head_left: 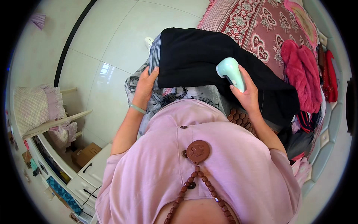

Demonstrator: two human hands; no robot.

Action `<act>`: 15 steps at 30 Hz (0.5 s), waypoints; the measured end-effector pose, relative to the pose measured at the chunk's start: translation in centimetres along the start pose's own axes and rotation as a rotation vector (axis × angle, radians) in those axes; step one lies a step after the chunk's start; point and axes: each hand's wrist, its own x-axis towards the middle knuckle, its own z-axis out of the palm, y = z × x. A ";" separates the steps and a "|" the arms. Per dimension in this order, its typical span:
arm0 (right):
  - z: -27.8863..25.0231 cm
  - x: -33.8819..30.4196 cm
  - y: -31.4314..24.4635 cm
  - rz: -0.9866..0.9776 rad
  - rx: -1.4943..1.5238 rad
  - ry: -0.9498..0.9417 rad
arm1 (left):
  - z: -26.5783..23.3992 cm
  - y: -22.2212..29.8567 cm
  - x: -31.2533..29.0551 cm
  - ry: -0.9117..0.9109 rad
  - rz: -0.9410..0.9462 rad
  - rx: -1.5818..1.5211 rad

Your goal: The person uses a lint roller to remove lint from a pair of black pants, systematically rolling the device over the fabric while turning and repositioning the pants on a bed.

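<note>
From where I stand, the person sits with a black garment [197, 56] spread across the lap, its far right part lying toward the bed. The left hand [146, 84] has the striped band [155, 56] at the garment's left end clamped between thumb and fingers, the thumb on top. In the right hand [247, 94] is a rounded mint-green device [228, 70], fingers closed around its handle. Its broad head faces left, over the black cloth; I cannot tell whether they touch. Beyond, to the far right, a red patterned cover [257, 35] bears a bright pink fleecy cloth [304, 74].
</note>
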 end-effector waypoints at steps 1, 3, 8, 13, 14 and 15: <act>0.2 0.4 -0.4 -0.053 -0.010 0.000 | 0.4 -0.1 -0.1 0.012 0.000 -0.039; 1.2 1.5 -1.3 -0.160 -0.028 0.001 | 0.3 -0.6 0.1 0.022 -0.029 -0.100; 4.2 4.6 -4.5 -0.358 -0.036 -0.125 | 0.6 0.6 0.4 0.009 -0.042 -0.071; 5.2 6.0 -6.1 -0.455 -0.158 -0.295 | -0.7 -0.2 1.5 0.003 -0.014 -0.019; 4.6 6.2 -5.6 -0.472 -0.159 -0.297 | -0.7 -0.3 1.6 -0.002 -0.005 -0.036; 3.5 5.9 -4.7 -0.451 -0.136 -0.282 | -0.9 -0.5 1.7 -0.018 0.006 -0.037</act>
